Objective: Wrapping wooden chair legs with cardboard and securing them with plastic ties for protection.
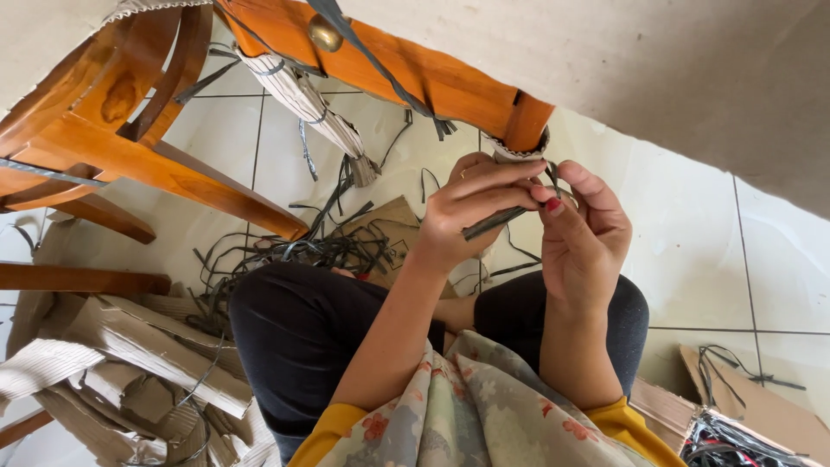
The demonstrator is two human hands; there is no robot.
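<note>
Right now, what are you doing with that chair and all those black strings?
A person sits on the tiled floor under an upturned wooden chair. Both hands are up at one chair leg, which has cardboard wrapped round its end. The left hand and right hand pinch a dark flat strap between the fingers. Loose black straps and torn cardboard pieces lie around the knees.

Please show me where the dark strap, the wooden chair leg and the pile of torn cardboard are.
strap (494, 222): head view, on the flat middle part between both hands.
chair leg (432, 79): head view, on the orange wood past the brass stud.
cardboard (130, 363): head view, on a corrugated piece lying on the floor.
</note>
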